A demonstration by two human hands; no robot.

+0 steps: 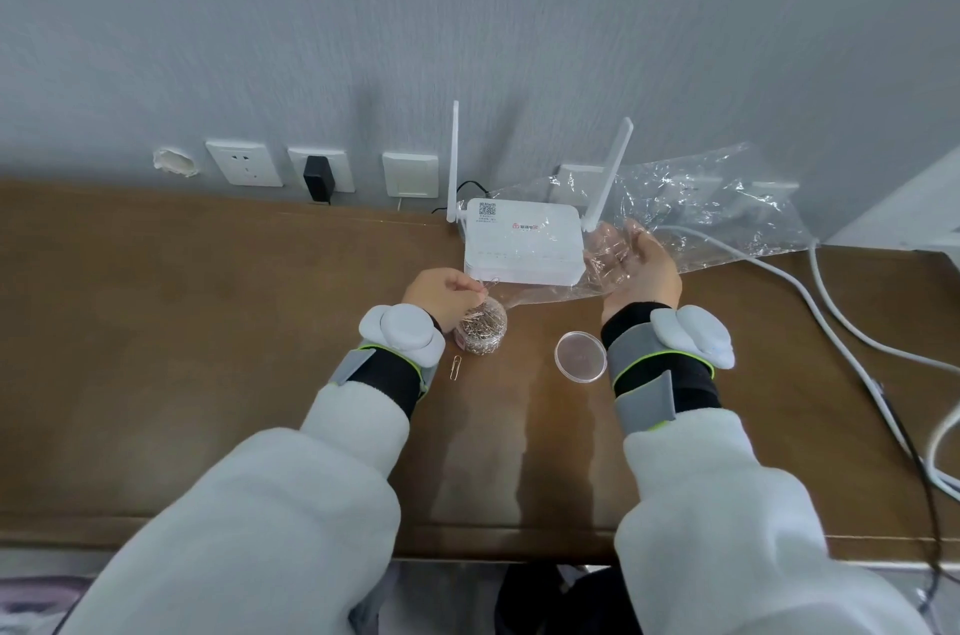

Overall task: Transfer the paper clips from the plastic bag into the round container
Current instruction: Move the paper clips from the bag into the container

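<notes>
one wire paper clip [491, 285] pinched by left hand [441, 294]; right hand [641, 271] clasps crinkled plastic bag [701, 208]

One round container [480, 335], its paper clips [483, 322] too many to count. One loose paper clip [456, 367] near-left of it. One pinched paper clip [491, 283]. One plastic bag [701, 198]. One clear lid [580, 356]. One router [522, 245], two antennas [454, 156].

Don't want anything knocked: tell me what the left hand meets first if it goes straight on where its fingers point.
Most likely the white router, just beyond the paper clip the left hand pinches over the round container; depth is unclear.
</notes>
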